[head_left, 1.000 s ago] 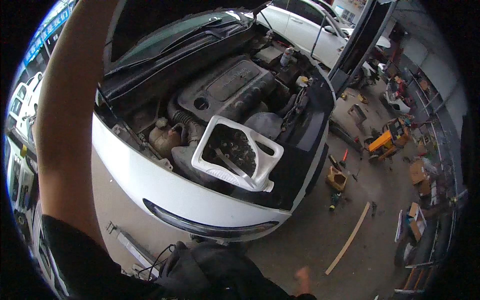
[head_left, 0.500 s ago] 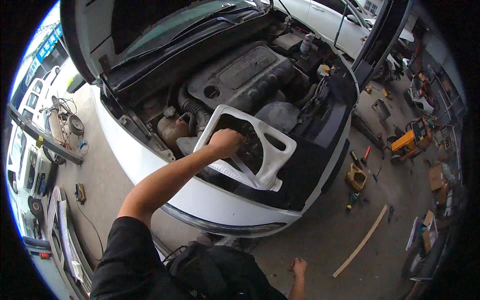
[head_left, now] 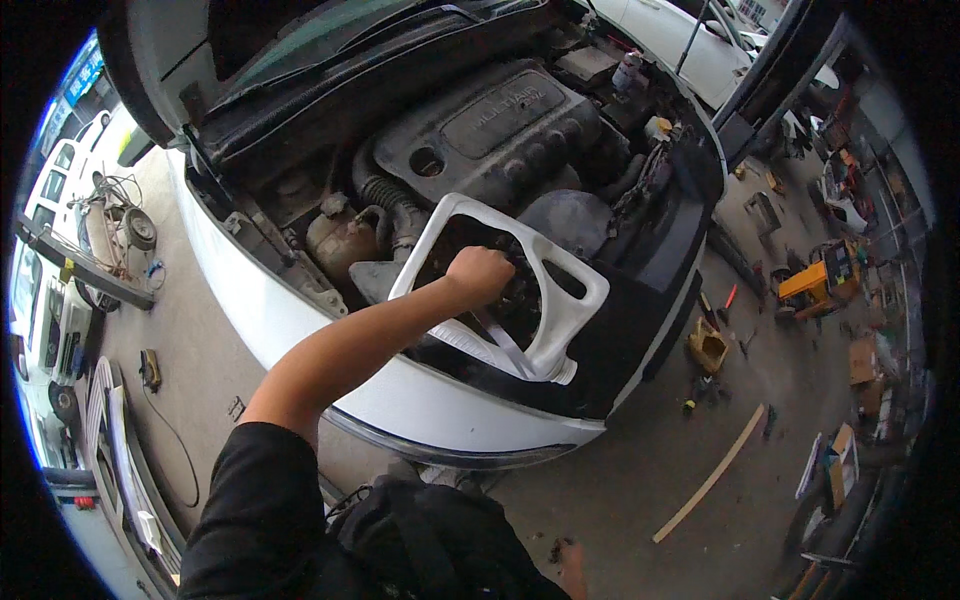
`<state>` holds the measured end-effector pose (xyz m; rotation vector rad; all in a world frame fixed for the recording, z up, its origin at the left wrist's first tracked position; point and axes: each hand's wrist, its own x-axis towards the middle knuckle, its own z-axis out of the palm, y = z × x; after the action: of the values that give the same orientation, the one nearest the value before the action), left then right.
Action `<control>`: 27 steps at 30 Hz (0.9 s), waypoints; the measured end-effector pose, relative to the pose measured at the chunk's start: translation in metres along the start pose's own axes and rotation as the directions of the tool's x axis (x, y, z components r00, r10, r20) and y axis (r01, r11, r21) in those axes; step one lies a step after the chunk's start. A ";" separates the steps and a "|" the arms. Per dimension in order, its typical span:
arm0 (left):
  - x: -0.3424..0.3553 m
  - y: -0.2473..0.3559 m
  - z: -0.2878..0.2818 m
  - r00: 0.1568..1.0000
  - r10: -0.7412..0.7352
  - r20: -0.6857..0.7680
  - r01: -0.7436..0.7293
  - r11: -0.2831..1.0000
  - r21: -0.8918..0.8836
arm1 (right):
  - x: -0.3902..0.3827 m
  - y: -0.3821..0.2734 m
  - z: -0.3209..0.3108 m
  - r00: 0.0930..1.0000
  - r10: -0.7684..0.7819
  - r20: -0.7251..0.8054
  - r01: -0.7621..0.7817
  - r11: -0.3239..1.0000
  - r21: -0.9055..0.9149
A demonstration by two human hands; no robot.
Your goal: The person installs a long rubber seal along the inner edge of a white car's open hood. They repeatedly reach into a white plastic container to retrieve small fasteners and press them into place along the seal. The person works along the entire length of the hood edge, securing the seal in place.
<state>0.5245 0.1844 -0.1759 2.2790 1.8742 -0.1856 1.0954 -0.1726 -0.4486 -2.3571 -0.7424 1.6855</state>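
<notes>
A white plastic jug with a large opening cut in its side lies across the front edge of the car's engine bay. Inside it are dark small pieces that I cannot make out. My left hand is closed in a fist at the cut opening, its fingertips hidden from view. Beside it, a pale strip runs along the jug's inside toward the neck. Low in the picture, my right hand hangs near my body, fingers curled around something dark and small that is too blurred to name.
Behind the jug sits the black engine cover under the raised hood. A coolant tank stands to its left. On the floor at right are a cut yellow jug, a wooden strip and an orange machine.
My left hand has shifted slightly right over the jug. My right hand has drawn lower and left, and something dark now shows at its fingers. The view has shifted a little.
</notes>
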 end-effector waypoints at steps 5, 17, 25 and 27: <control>0.003 -0.002 0.021 0.949 0.281 -0.145 -0.273 0.959 0.075 | -0.024 -0.048 0.025 0.998 0.037 0.050 -0.033 0.996 -0.087; -0.001 0.006 -0.002 0.970 0.210 -0.125 -0.221 0.972 -0.078 | -0.025 -0.054 0.039 0.996 0.081 0.041 -0.073 0.983 -0.167; 0.021 0.016 0.018 0.951 0.280 -0.131 -0.280 0.960 0.013 | -0.022 -0.076 0.059 0.996 -0.030 0.081 0.046 0.979 -0.198; 0.019 0.025 0.016 0.958 0.285 -0.011 -0.285 0.958 0.040 | -0.023 -0.079 0.053 0.993 -0.043 0.112 0.063 0.981 -0.184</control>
<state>0.5526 0.1940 -0.1944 2.5491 1.5352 -0.1616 1.0172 -0.1240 -0.4168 -2.3556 -1.0153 1.8047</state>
